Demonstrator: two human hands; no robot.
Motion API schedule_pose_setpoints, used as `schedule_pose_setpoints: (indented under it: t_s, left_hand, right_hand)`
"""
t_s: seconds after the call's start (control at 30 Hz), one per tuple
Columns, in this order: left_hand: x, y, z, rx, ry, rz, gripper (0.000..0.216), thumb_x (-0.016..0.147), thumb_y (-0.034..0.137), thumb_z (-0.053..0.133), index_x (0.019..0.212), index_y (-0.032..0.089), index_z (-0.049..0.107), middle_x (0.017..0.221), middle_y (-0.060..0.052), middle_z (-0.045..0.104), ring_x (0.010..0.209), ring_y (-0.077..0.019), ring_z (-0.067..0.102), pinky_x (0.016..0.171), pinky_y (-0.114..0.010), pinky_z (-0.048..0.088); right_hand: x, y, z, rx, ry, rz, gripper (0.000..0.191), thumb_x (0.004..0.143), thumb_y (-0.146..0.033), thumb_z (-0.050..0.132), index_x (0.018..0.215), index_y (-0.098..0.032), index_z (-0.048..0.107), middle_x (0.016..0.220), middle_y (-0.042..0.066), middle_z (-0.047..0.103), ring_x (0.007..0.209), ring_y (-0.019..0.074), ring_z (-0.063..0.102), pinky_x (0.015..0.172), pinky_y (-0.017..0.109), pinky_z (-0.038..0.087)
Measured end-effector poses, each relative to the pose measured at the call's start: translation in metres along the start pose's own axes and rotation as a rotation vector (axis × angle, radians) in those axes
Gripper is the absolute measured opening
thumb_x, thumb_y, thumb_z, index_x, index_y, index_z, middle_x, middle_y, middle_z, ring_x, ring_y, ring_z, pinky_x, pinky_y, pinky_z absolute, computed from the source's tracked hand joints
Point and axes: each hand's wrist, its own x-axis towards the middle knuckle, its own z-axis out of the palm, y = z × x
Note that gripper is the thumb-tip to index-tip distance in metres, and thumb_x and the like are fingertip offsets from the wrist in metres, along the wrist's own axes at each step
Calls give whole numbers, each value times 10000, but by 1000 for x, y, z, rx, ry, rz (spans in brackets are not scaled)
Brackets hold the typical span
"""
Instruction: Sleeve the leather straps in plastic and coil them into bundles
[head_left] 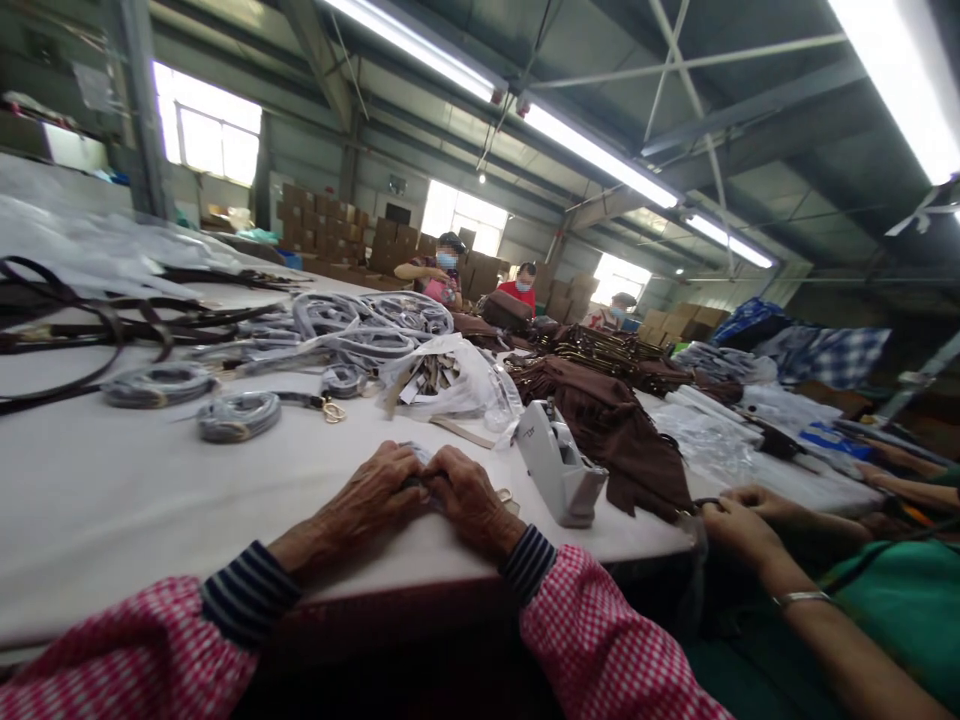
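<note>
My left hand [373, 493] and my right hand [471, 500] rest side by side on the white table [112, 490], fingers curled and pressed together over a small grey wrapped bundle [420, 455] that is mostly hidden beneath them. A bit of gold metal hardware [505, 494] peeks out beside my right hand. A grey tape dispenser [559, 462] stands just right of that hand. Coiled grey straps [238, 414] with a gold clasp [333, 410] lie a little beyond my hands.
A clear plastic bag of tags [444, 380] and brown fabric [622, 430] lie behind the dispenser. Dark leather straps [105, 325] spread at the left. A co-worker's hands [739, 515] work at the right; other people sit at the far end, with stacked cardboard boxes [322, 225] behind them.
</note>
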Motion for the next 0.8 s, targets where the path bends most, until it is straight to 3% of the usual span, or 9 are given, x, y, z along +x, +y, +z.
schedule_pose_setpoints:
  t_s: [0.13,0.27,0.47,0.6,0.8]
  left_hand:
    - [-4,2,-2,41,-27,36,193,1022,350,530,936,202,620,993,-65,609,1020,-269,503,924,-414,430]
    - [-4,4,0,119,-22,-20,163,1024,317,525,1046,226,658,1058,-74,618,1117,-288,475,940,-404,459]
    - [-2,5,-2,21,9,52,163,998,342,568,1023,274,714,1031,-35,665,1040,-260,504,921,-382,454]
    - [-3,3,-3,-11,48,79,164,977,318,581,1004,286,740,1009,-36,688,1014,-253,516,873,-358,465]
    - [-4,0,-3,-23,65,105,176,984,312,576,953,274,745,987,-31,697,994,-238,534,878,-354,452]
  right_hand:
    - [-5,3,7,-90,55,-68,130,936,-77,548,906,-203,558,931,43,606,906,210,568,814,302,438]
    - [-5,-1,6,-104,53,-77,148,939,-61,541,897,-199,572,931,49,608,918,214,580,820,304,448]
    - [4,-5,-15,-100,-112,-81,82,944,-117,627,960,-193,653,951,32,652,878,185,612,793,274,455]
    - [16,0,-26,-109,-202,-133,97,898,-89,675,902,-186,679,869,2,659,781,155,610,723,248,429]
    - [9,-3,-19,-341,-172,-224,56,924,-127,646,890,-172,642,864,23,661,739,155,589,660,250,406]
